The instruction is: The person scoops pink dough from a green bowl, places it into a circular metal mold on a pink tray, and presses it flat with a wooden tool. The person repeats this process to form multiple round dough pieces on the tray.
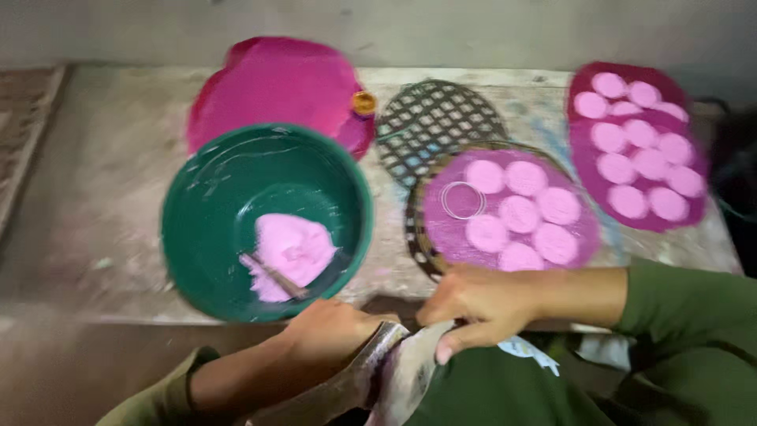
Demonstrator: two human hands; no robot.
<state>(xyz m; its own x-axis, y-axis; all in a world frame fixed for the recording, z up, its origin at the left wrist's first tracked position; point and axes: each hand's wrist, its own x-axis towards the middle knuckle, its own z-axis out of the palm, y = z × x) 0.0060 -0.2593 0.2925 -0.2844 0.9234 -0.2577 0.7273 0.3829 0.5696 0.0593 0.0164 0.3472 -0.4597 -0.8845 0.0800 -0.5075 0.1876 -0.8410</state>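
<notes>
Both hands meet at the lower edge of the view: left hand (331, 335) and right hand (481, 304) each closed on a greyish cloth (402, 371) stained pink, fingers pinching its folds just below the table edge. Beyond them a green basin (205, 229) holds a heap of pink powder (292, 252) with a small stick. A woven tray (418, 237) to its right carries round pink cakes (520, 213) and a ring mould (463, 199).
</notes>
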